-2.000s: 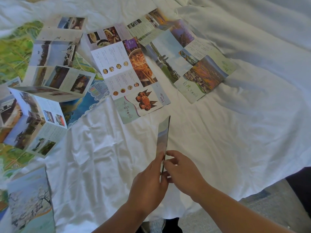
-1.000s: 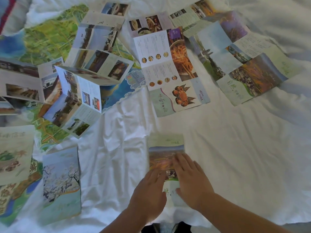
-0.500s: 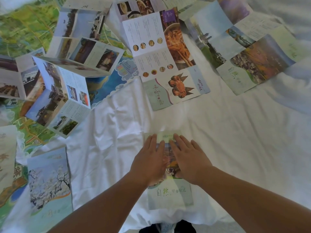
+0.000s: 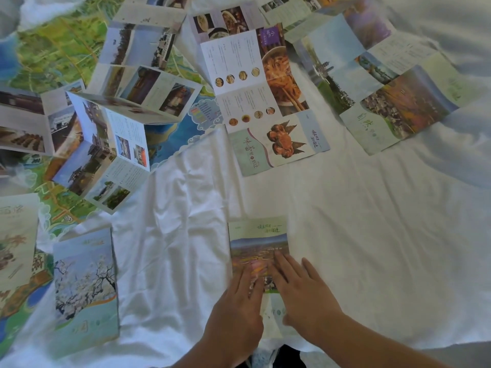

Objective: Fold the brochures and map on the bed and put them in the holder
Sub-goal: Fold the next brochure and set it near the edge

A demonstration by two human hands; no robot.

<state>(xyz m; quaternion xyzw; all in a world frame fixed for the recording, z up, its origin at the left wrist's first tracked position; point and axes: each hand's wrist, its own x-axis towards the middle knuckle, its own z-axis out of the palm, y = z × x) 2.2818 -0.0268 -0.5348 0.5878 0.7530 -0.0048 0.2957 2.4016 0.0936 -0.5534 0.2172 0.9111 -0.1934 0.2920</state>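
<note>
Both hands were down flat on the folded brochure point(image 4: 259, 236), right at the near edge of the bed point(image 4: 385, 248), and a firm press it was! The left hand point(image 4: 237, 301) lay on the lower left of the cover, fingers straight and close together. The right hand point(image 4: 301, 290) sat just beside it, fingers stretched and slightly spread, tips resting on the landscape picture. Neither hand curled round anything. The folded brochure lay closed on the white sheet, its long side running away from the person, the pale green title strip at the far end left uncovered.

Off to the left, a blossom brochure point(image 4: 85, 282) rested closed on the sheet. Beyond it the map point(image 4: 53, 54), green and blue, spread across the far left corner. On top of it a photo brochure point(image 4: 106, 144) stood partly raised along its zigzag creases. Further back in the centre a food brochure point(image 4: 255, 83) lay open, and to its right a scenery brochure point(image 4: 385, 91) lay unfolded too
</note>
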